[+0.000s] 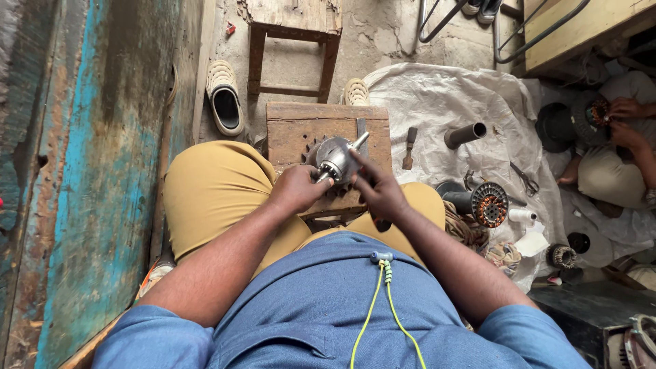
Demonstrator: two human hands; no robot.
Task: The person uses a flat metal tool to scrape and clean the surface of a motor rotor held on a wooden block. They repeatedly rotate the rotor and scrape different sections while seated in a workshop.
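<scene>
Over a wooden block (294,133), both hands grip a motor rotor (335,158), shaft pointing up-right.

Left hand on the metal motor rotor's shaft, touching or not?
Touching. The head view shows the left hand closed around the lower shaft end of the metal motor rotor, no gap visible.

Metal, rough wood, woven plastic sheet.
Rotor (333,158): bare metal, dull grey w/ a shine on the dome, smooth shaft. Block (294,133) under it: raw wood, scuffed, matt. Stool (294,27): same worn wood. Sheet (444,102): white woven plastic, creased, dusty. Door (89,171): peeling blue paint, rough. Trousers (212,191): matt tan cloth. Stator (489,203): copper windings, glossy.
</scene>
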